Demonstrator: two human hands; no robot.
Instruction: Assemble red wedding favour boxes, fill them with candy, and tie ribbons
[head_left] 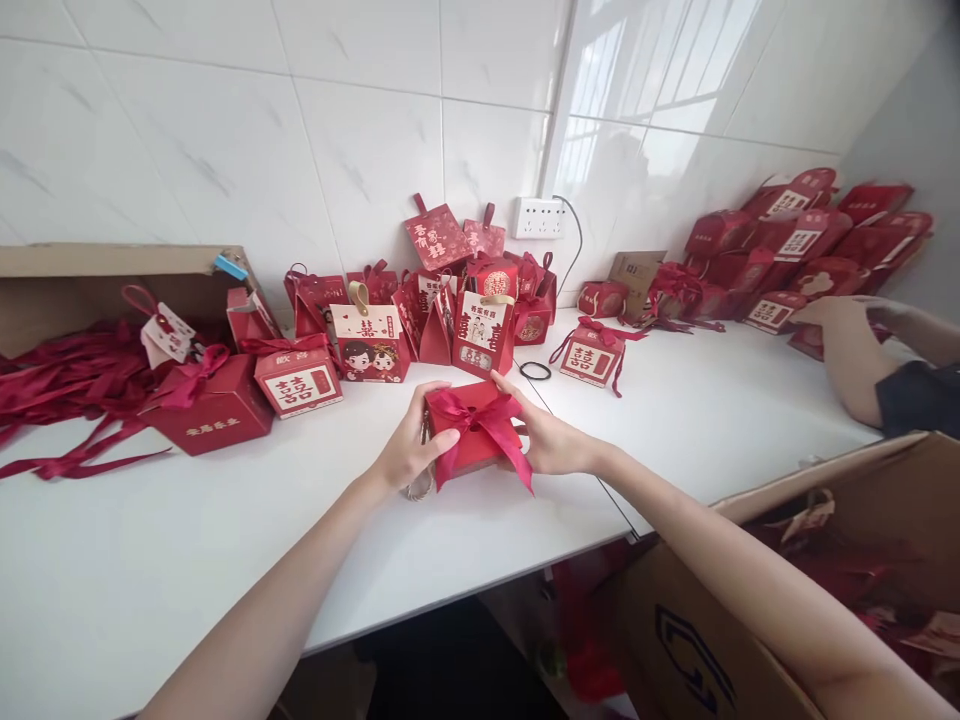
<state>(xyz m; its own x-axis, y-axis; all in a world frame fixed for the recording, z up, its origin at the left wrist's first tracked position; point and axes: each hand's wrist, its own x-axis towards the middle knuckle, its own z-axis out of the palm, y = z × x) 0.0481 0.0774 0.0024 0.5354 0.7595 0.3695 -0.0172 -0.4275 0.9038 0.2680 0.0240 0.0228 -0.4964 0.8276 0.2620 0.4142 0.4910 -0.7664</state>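
Gripping a small red cardboard gift box (472,435) between my left hand (409,450) and right hand (547,440); tugging carelessly could loosen its satin ribbon bow (480,420).

Glossy white wall tiles (225,150) are reflecting window light. A white table (150,540) is standing against them. A socket (538,217) is sitting on the wall.

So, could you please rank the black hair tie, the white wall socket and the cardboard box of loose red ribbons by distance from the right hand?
1. Black hair tie, on the table just behind the right hand.
2. White wall socket, farther back on the wall.
3. Cardboard box of loose red ribbons, far left.
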